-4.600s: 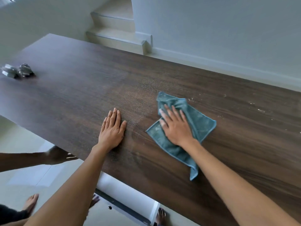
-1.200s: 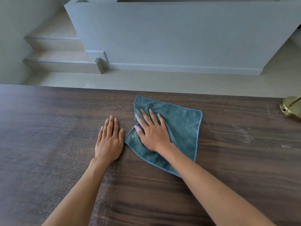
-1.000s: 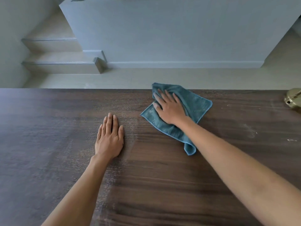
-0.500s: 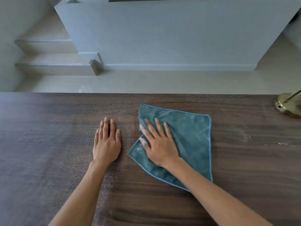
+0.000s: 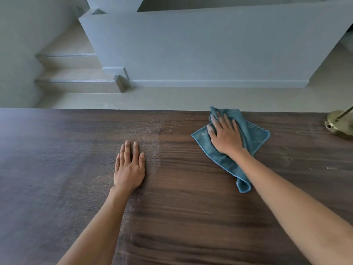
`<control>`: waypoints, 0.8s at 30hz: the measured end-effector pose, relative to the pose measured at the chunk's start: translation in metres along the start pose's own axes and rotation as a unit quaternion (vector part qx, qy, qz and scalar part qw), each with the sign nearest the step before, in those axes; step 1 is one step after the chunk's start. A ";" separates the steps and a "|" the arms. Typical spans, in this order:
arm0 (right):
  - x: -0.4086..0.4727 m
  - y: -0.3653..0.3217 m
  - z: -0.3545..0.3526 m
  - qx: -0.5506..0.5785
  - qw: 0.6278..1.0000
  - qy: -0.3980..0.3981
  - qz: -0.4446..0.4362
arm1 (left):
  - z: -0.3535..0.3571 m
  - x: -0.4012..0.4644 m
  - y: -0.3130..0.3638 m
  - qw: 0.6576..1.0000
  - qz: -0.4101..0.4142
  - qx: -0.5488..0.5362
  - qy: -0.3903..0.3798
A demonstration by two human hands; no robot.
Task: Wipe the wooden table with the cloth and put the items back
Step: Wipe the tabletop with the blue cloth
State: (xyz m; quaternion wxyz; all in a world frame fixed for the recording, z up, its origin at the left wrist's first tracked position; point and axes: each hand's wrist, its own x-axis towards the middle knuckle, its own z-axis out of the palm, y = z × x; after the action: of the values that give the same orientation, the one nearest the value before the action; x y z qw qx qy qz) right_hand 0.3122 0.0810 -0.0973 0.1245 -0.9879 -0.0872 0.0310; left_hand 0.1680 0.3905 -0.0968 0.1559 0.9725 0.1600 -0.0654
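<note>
A brass lamp base (image 5: 341, 124) at the right edge; pale steps (image 5: 76, 86) beyond

Left hand (image 5: 129, 169): bare, no glove, ring or watch visible; short nails. Right hand (image 5: 226, 136): bare, likewise unadorned. Both forearms bare to frame edge, no sleeve or cuff in view.
</note>
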 end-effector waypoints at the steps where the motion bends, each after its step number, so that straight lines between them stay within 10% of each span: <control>1: -0.015 0.004 0.001 0.001 1.000 0.006 0.011 | 0.001 -0.005 0.001 1.000 -0.004 -0.001 -0.004; 10: -0.114 -0.054 0.026 0.003 0.999 0.006 -0.045 | 0.004 -0.015 0.007 1.000 -0.019 -0.007 0.009; 24: 0.031 -0.045 0.012 0.026 0.982 -0.066 -0.175 | 0.012 0.009 0.027 0.992 -0.118 -0.003 0.037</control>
State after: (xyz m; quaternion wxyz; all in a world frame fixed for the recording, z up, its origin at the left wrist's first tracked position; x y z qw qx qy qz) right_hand 0.3345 0.1329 -0.0988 0.1474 -0.9495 -0.2663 0.0759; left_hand 0.1849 0.3650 -0.1020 0.1443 0.9481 0.2795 -0.0467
